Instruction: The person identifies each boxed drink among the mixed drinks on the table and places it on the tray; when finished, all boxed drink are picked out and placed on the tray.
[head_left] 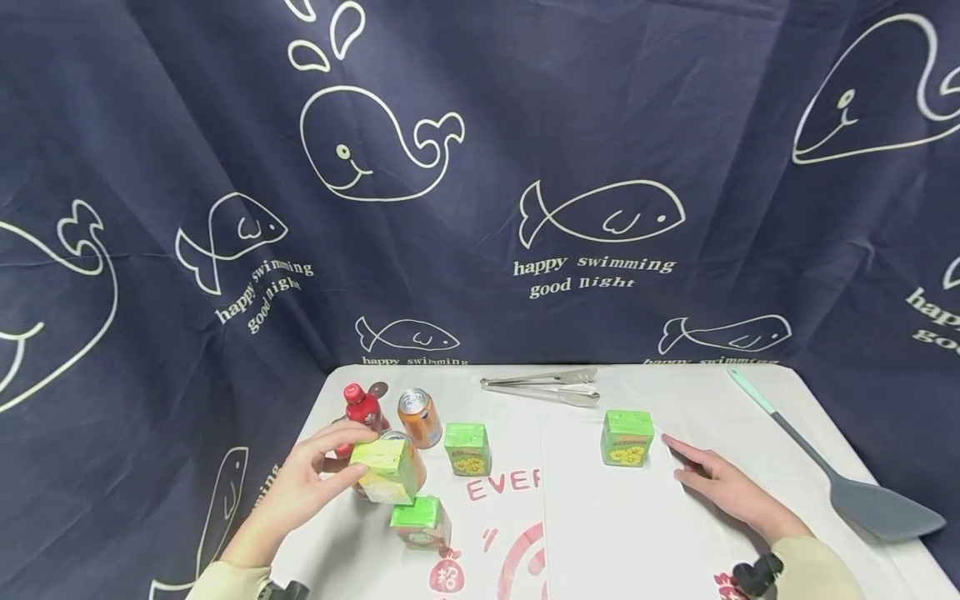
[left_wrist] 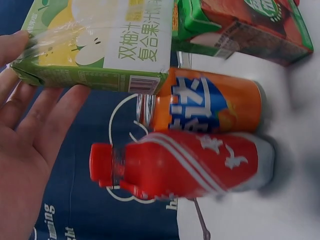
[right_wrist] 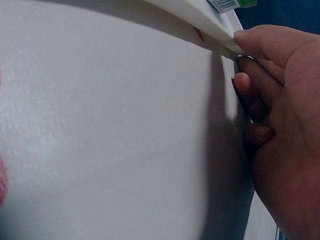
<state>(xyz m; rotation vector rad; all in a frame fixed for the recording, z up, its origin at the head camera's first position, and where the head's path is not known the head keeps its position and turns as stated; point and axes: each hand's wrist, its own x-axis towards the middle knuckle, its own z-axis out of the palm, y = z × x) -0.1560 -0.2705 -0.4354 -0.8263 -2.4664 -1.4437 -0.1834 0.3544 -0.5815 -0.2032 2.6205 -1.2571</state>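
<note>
My left hand [head_left: 315, 471] holds a yellow-green juice carton [head_left: 386, 471] between thumb and fingers, above the table. Its fruit-printed side [left_wrist: 95, 35] faces the left wrist camera. Beyond it stand a red bottle [head_left: 362, 408] and an orange can [head_left: 420, 417]; another can is mostly hidden behind the carton. A green-topped carton [head_left: 422, 523] stands just below the held one, and another [head_left: 468, 450] to its right. My right hand [head_left: 727, 487] pinches the right edge of a flat white board [head_left: 600, 525]. A green carton [head_left: 627, 437] stands on that board.
Metal tongs [head_left: 540, 387] lie at the table's back. A grey spatula [head_left: 877, 504] with a mint handle lies along the right side. Behind the red bottle is a small dark spoon [head_left: 378, 389]. Dark printed cloth [head_left: 480, 283] hangs around the white table.
</note>
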